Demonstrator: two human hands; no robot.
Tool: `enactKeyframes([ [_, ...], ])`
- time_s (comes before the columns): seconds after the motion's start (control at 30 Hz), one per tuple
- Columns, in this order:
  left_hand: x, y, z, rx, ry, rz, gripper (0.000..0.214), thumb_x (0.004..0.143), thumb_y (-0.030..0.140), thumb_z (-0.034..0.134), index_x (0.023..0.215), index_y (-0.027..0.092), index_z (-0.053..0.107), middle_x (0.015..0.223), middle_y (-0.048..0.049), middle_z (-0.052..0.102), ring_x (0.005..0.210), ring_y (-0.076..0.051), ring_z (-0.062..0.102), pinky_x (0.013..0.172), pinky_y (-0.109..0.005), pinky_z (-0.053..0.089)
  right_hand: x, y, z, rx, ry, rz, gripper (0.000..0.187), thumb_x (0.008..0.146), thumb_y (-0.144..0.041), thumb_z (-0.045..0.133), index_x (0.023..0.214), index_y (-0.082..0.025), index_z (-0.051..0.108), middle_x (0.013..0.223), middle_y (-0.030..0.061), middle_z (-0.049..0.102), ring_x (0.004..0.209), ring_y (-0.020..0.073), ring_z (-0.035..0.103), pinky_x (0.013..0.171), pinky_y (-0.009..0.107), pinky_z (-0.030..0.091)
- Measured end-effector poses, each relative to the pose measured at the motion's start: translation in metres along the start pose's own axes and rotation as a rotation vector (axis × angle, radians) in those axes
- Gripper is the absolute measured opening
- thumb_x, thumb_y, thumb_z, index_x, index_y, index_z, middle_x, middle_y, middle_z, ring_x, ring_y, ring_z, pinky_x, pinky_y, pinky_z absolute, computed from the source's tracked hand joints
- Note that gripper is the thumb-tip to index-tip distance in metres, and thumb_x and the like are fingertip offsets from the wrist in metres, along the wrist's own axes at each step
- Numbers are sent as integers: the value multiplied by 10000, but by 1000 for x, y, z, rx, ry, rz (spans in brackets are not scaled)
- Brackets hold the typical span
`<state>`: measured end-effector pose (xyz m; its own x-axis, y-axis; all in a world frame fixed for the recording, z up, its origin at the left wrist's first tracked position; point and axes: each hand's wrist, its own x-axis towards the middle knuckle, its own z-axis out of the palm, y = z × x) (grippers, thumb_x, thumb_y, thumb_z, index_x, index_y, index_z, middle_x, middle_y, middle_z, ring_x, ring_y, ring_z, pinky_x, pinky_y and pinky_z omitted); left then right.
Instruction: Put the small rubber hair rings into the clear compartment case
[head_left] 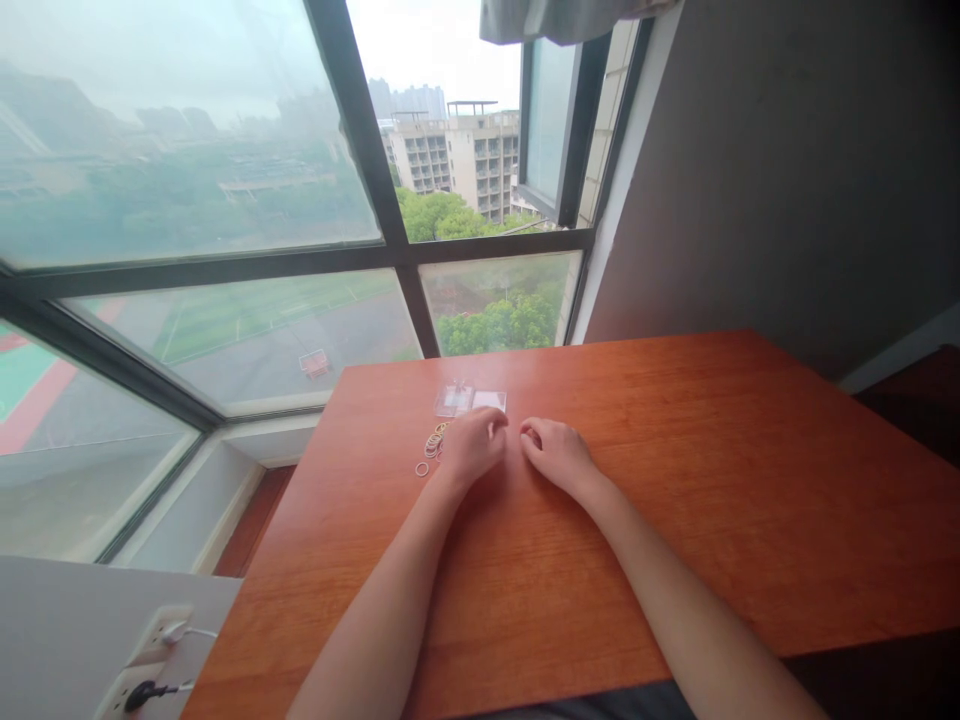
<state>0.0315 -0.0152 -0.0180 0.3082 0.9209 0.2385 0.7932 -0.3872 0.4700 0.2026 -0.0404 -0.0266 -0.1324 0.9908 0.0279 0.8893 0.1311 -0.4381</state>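
Note:
My left hand rests on the wooden table with its fingers curled inward. Right beside it, several thin rings lie in a loose pile, and a single ring sits a little apart from them. Just beyond the left fingers stands a small clear plastic case, its lid folded open to the right. Facing the left hand across a narrow gap, my right hand is also curled closed, low over the table. Anything inside either set of fingers is hidden or too small to make out.
The reddish-brown table reaches to the windows at the back. One window pane stands open. A grey wall rises at right. Wall sockets with plugs are at lower left.

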Motion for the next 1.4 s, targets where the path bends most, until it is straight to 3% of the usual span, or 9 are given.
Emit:
enactKeyframes([
  [0.17, 7, -66, -33, -180, 367, -348, 195, 829, 197, 496, 940, 150, 649, 918, -42, 672, 781, -162, 613, 738, -281, 489, -1, -1, -1, 19, -6, -2, 244, 897, -299, 462, 1032, -252, 660, 959, 15, 715, 898, 173, 635, 731, 248, 399],
  [0.27, 7, -96, -39, -218, 391, -395, 265, 832, 199, 500, 1049, 100, 616, 1049, -98, 665, 946, -207, 625, 848, -315, 501, 0, -1, 0, 25, -4, -6, 249, 893, -291, 460, 1040, -254, 658, 970, 17, 713, 896, 172, 630, 736, 250, 401],
  [0.33, 8, -103, -35, -246, 373, -393, 320, 831, 237, 525, 1117, 115, 600, 1117, -106, 657, 1012, -214, 623, 891, -324, 501, 0, -1, 0, 25, -5, -7, 252, 894, -290, 457, 1042, -254, 657, 972, 19, 712, 894, 171, 628, 737, 249, 400],
  [0.53, 13, -85, -15, -212, 241, -230, 392, 801, 203, 506, 1182, 163, 588, 1187, -87, 640, 1098, -213, 597, 985, -361, 466, 0, 0, 1, 18, 0, -9, 253, 904, -312, 452, 1035, -252, 660, 956, 21, 713, 892, 170, 630, 735, 245, 397],
  [0.7, 14, -64, -4, -207, 277, -163, 259, 766, 141, 476, 959, 158, 648, 1193, -98, 614, 1163, -219, 553, 987, -349, 454, 3, 5, -1, 70, 46, 9, 260, 912, -319, 449, 1055, -246, 653, 972, 25, 711, 915, 169, 629, 767, 239, 408],
  [0.87, 9, -28, 13, -239, 204, -109, 173, 784, 144, 490, 904, 158, 615, 1163, -104, 580, 1121, -219, 553, 984, -365, 443, 6, 11, -8, -21, 92, 157, 303, 922, -356, 441, 1153, -259, 611, 1070, 41, 689, 950, 189, 628, 760, 262, 425],
  [1.03, 2, 5, 25, -238, 104, -67, 196, 797, 184, 541, 989, 162, 576, 1247, -118, 515, 1091, -219, 561, 957, -357, 454, 8, 23, -18, -138, 80, 313, 383, 904, -349, 452, 1267, -248, 522, 1170, 79, 649, 1002, 237, 623, 761, 307, 442],
  [1.23, 2, 0, 0, -198, -34, -75, 236, 856, 239, 487, 1070, 171, 561, 1035, -85, 620, 922, -182, 618, 809, -299, 494, 10, 30, -23, -177, 50, 371, 391, 887, -310, 437, 1264, -235, 509, 1196, 102, 629, 1014, 272, 620, 753, 347, 453],
  [1.4, -2, -12, -31, 70, -204, -45, 220, 826, 281, 516, 973, 161, 626, 943, -80, 632, 819, -187, 617, 745, -291, 472, 9, 29, -22, -176, 45, 346, 379, 888, -304, 436, 1253, -237, 513, 1179, 100, 634, 1014, 264, 620, 750, 336, 450],
])
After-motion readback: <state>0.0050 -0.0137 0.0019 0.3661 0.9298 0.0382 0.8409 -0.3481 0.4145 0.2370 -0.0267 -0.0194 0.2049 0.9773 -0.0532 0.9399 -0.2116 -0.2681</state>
